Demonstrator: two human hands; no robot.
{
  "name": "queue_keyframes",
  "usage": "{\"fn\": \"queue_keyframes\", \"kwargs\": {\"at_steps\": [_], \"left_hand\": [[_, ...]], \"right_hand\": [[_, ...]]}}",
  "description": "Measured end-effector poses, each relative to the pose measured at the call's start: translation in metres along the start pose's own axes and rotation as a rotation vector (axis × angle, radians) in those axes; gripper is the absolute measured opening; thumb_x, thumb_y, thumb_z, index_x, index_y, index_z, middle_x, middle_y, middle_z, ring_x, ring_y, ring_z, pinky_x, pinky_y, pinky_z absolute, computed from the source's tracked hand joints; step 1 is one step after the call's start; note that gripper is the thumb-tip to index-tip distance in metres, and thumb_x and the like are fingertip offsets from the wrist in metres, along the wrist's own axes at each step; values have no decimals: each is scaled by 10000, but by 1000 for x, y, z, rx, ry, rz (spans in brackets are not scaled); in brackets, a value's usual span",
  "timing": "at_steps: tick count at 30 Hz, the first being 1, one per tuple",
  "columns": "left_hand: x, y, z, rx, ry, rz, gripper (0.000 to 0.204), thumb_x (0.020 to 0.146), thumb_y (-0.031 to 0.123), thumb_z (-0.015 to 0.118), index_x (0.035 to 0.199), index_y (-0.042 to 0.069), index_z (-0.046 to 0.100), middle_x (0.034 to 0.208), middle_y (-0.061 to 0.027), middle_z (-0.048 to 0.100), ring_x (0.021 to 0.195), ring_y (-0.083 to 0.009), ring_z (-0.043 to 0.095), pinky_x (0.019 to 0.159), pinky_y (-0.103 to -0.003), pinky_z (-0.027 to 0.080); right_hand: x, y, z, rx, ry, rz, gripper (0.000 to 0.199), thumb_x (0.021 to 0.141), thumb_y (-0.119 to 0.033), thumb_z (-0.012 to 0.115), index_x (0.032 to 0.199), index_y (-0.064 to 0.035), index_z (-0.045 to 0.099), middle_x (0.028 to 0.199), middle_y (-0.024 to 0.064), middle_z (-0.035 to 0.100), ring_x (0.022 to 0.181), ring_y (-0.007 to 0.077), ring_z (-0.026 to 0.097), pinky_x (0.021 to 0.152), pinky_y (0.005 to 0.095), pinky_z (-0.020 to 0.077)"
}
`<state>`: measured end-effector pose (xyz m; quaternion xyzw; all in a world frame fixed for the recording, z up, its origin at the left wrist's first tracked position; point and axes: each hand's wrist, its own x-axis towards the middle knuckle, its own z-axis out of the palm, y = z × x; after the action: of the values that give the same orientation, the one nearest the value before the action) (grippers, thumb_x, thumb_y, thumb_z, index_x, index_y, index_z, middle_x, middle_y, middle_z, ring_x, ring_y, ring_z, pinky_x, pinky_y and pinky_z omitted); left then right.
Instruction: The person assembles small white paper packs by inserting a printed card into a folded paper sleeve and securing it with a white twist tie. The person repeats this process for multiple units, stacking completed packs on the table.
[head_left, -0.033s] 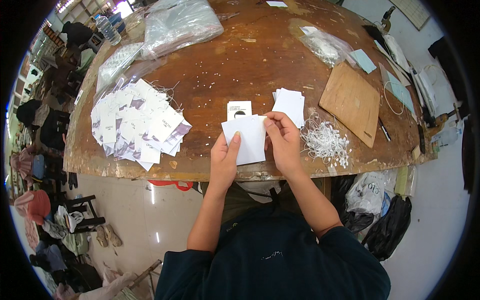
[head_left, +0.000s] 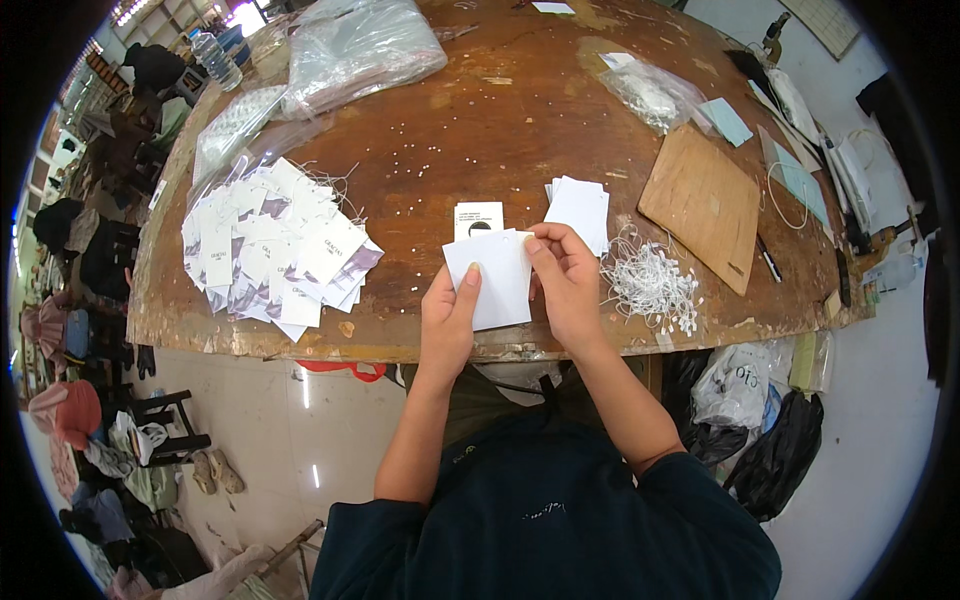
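Note:
In front of me, over the table's near edge, my left hand (head_left: 448,318) grips white paper tags (head_left: 495,285), its thumb lying across their face. They look like a small stack, but I cannot tell how many. My right hand (head_left: 567,285) pinches the upper right corner between thumb and fingers; whether a string is in that pinch is hidden. Just beyond lies a printed card (head_left: 480,213) with a dark round mark. To the right rest blank white tags (head_left: 580,212) and a tangled heap of white hang-tag strings (head_left: 652,285).
A big pile of printed tags with strings (head_left: 270,245) covers the table's left side. Clear plastic bags (head_left: 365,55) and a water bottle (head_left: 215,60) stand behind it. At right are a wooden board (head_left: 703,205), a pen (head_left: 768,258) and a bag of white strings (head_left: 650,95).
My right fingertips have shifted very slightly left at the tags' corner. Everything else looks the same.

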<state>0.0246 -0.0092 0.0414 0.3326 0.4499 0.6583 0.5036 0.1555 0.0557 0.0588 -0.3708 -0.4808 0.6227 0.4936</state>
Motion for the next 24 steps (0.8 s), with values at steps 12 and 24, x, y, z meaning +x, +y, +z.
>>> {"fn": "queue_keyframes", "kwargs": {"at_steps": [12, 24], "left_hand": [[6, -4, 2, -65, 14, 24, 324, 1067, 204, 468, 1292, -20, 531, 1131, -74, 662, 966, -91, 634, 841, -259, 518], [5, -3, 0, -5, 23, 49, 292, 1044, 162, 509, 1270, -18, 549, 1124, -69, 660, 959, -97, 630, 829, -257, 519]], "right_hand": [[5, 3, 3, 12, 40, -61, 116, 980, -65, 608, 1074, -9, 570, 893, 2, 610, 754, 26, 560, 622, 186, 461], [7, 3, 12, 121, 49, -7, 187, 940, -31, 654, 1085, -3, 540, 935, 54, 664, 800, 52, 609, 687, 201, 512]]}}
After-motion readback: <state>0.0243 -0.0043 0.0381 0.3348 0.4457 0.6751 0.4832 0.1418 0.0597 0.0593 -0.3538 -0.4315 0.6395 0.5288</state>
